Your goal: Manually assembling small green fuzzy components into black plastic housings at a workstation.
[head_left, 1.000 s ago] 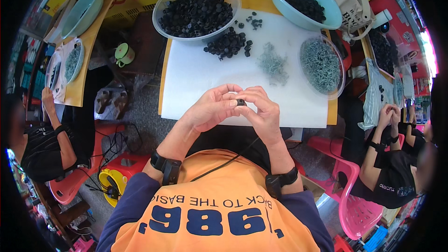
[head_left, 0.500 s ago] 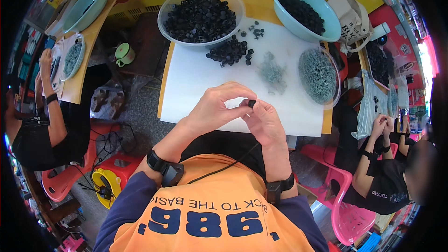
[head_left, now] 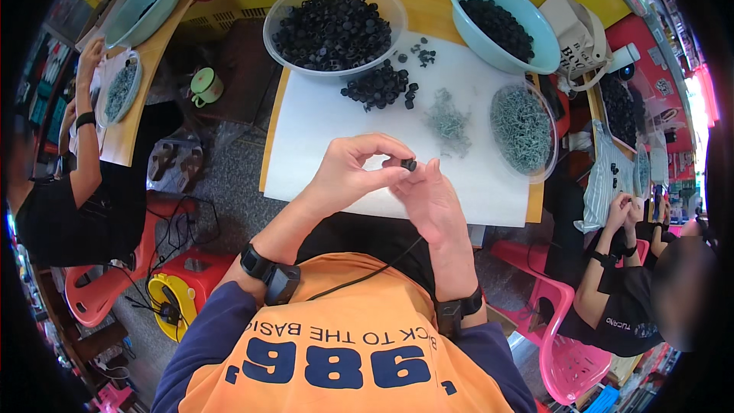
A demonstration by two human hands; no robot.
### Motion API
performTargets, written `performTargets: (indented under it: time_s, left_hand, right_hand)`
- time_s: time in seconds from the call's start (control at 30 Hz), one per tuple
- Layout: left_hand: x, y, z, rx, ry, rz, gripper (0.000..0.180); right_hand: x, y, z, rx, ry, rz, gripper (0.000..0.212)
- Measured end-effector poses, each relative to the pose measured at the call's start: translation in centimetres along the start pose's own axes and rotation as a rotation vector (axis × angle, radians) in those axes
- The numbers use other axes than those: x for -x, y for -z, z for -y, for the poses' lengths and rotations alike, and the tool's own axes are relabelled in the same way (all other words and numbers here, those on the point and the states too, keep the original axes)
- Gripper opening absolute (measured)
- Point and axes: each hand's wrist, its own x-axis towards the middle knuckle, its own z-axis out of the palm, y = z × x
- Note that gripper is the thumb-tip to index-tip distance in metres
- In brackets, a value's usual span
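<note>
My left hand is closed in a pinch, thumb and forefinger gripping a small black round plastic part above the near edge of the white sheet. Close against its fingertips is my right hand, with its thumb lifted away from the part. Its other fingers are partly hidden behind my left hand. Beyond them lies a loose heap of similar black parts. To its right are a small scatter of silvery screws and a clear oval tray full of screws.
A clear bowl piled with black parts stands at the back, beside a light blue basin holding more. One person works at a left table, another at the right. A pink chair and red stool flank me.
My right thumb has lifted off the black part, and my right hand has opened somewhat. The left hand has shifted slightly left with the part. The person at left has raised a hand toward their basin.
</note>
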Motion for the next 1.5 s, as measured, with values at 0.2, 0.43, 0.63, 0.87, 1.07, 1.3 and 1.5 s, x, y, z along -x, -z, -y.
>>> performTargets:
  time_s: [0.2,0.43,0.63,0.87,1.07,1.3,1.5]
  left_hand:
    - [0.2,-0.4,-0.5,0.304,0.229,-0.053,0.020]
    - [0.6,-0.4,0.5,0.322,0.295,-0.038,0.021]
    - [0.8,-0.4,0.6,0.347,0.338,-0.059,0.022]
    - [0.9,-0.5,0.5,0.268,0.357,-0.033,0.023]
    - [1.1,-1.4,1.2,0.284,0.296,-0.130,0.021]
    - [1.5,-1.9,2.5,0.403,0.364,-0.184,0.022]
    - [1.2,-1.2,1.7,0.430,0.447,-0.129,0.025]
  right_hand:
    - [1.2,-1.0,1.6,0.685,0.546,-0.213,0.028]
    - [1.4,-2.6,2.5,1.364,0.892,-0.099,0.033]
    - [1.4,-2.6,1.9,1.432,0.860,-0.127,0.028]
    - [1.5,-2.3,1.2,1.492,0.910,-0.199,0.028]
    - [1.0,-1.9,0.6,1.509,1.025,-0.252,0.026]
    - [1.2,-1.5,0.0,1.459,0.940,-0.314,0.026]
    - [1.2,-1.5,0.3,1.378,0.854,-0.271,0.028]
